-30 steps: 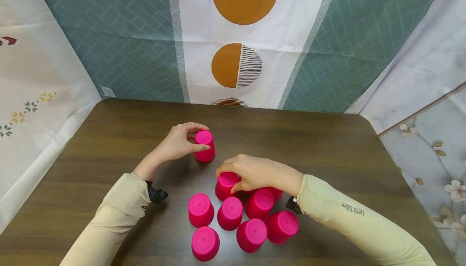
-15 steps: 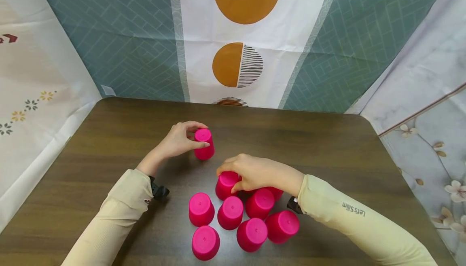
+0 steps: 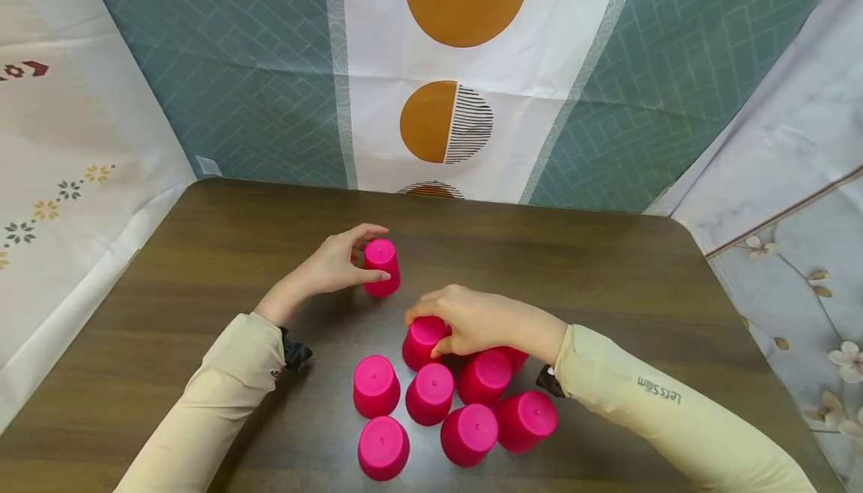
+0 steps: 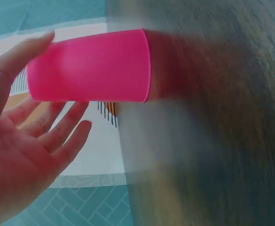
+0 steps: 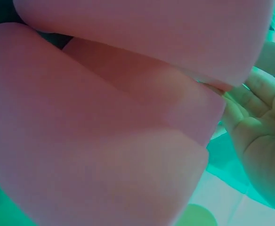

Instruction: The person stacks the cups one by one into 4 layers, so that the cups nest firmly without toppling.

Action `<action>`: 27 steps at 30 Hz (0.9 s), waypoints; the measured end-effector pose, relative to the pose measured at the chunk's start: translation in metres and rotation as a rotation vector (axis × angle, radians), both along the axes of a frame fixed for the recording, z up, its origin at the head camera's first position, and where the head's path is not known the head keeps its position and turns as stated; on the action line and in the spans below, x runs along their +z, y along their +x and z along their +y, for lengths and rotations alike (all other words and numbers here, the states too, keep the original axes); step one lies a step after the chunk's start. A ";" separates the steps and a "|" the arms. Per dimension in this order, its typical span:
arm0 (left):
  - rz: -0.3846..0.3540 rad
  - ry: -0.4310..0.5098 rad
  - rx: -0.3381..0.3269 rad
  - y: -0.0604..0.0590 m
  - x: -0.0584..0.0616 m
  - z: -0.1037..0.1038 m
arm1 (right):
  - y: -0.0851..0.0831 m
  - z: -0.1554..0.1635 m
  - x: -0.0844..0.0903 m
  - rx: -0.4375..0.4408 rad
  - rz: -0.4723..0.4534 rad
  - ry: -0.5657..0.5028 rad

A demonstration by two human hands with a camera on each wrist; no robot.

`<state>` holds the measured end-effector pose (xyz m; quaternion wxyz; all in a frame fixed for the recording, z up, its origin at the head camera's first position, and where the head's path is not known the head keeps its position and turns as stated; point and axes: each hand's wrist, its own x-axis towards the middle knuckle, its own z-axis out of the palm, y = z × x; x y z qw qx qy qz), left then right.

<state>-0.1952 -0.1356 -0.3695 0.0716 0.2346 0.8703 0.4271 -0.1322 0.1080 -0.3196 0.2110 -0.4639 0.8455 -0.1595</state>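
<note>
Dark brown wood-grain table (image 3: 593, 268), patterned teal-and-white cloth (image 3: 270, 103) hung behind. Left hand (image 3: 330, 262): my thumb and fingers are curved loosely about a bright pink, tapered, plastic-looking cup (image 3: 384, 262), upside down, apart from the rest; two of my fingertips hang clear of its wall. Right hand (image 3: 482, 321): thumb and fingers bent round a second pink cup (image 3: 422, 347) at the far-left edge of a cluster of matching upturned cups (image 3: 430, 394); exact fingertip contact hidden.

Risks, my judgement: (1) the light left hold on a narrowing wall could let that cup slip. (2) Dragging the second cup, rather than raising it, could nudge its neighbours. (3) My right palm overhangs partly hidden cups; a low sideways sweep, or the black wrist camera (image 3: 549, 382), could tip one.
</note>
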 end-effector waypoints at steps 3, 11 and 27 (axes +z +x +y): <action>0.000 -0.013 0.023 0.005 0.004 -0.003 | -0.003 0.002 -0.003 0.006 -0.013 -0.029; 0.203 0.008 -0.009 0.058 0.025 -0.005 | -0.004 0.006 -0.007 0.022 0.023 -0.029; 0.052 -0.007 0.175 0.173 0.019 0.021 | -0.027 0.020 0.020 -0.027 0.132 -0.273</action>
